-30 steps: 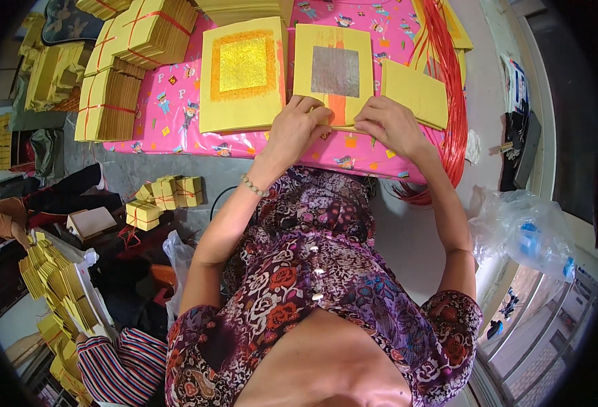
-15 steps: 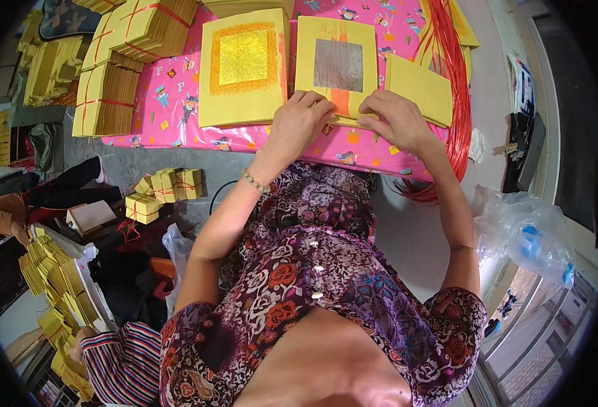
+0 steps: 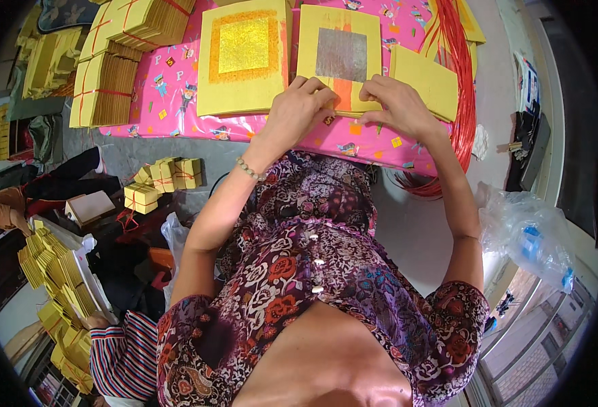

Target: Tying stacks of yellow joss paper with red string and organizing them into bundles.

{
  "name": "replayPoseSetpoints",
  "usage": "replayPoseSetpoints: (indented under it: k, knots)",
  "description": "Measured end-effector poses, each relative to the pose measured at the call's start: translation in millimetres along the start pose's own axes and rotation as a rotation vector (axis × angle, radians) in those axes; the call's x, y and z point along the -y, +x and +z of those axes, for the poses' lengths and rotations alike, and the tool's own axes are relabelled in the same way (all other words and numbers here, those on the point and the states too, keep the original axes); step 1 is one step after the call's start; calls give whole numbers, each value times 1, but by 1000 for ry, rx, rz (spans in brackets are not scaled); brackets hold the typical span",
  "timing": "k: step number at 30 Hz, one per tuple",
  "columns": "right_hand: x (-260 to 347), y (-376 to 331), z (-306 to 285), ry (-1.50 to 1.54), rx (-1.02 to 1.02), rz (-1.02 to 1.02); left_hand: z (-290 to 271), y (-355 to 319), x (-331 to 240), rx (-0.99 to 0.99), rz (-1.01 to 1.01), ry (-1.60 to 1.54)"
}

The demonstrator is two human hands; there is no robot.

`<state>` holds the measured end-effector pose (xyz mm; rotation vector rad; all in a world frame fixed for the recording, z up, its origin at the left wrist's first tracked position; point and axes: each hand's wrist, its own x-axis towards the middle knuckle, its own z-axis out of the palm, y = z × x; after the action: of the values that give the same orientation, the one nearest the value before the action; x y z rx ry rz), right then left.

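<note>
My left hand [image 3: 297, 112] and my right hand [image 3: 394, 103] meet at the near edge of a yellow paper sheet with a silver square [image 3: 340, 57]. Both pinch that edge, fingers curled on it. The sheet lies on a pink patterned table cover [image 3: 170, 81]. To its left lies a stack of yellow sheets with a gold square [image 3: 243, 54]. A plain yellow sheet [image 3: 429, 80] lies just right of my right hand.
Tied bundles of yellow paper [image 3: 105, 88] stand on the table's left side. Red strings [image 3: 456, 81] hang along the right edge. Small yellow bundles [image 3: 163, 182] lie on the floor. A clear plastic bag [image 3: 526, 230] sits at right. Another person [image 3: 14, 203] crouches at far left.
The view has shifted a little, so the table sits slightly higher. My hands stay on the sheet's near edge, fingers working it.
</note>
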<state>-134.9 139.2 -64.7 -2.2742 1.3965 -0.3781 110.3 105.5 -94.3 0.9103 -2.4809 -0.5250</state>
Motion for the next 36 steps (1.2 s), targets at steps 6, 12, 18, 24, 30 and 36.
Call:
replayPoseSetpoints:
  k: [6, 12, 18, 24, 30, 36]
  knots:
    - [-6, 0, -3, 27, 66, 51, 1, 3, 1, 7, 3, 1]
    - [0, -7, 3, -17, -42, 30, 1, 3, 2, -30, 42, 14]
    - [15, -8, 22, -210, -262, -85, 0, 8, 2, 89, 0, 105]
    - [8, -2, 22, -253, -277, -143, -2, 11, 0, 9, 122, 112]
    - [3, 16, -7, 21, -297, -39, -8, 36, 1, 155, -63, 149]
    - [-29, 60, -40, 231, -240, 124, -12, 55, -5, -293, 94, 203]
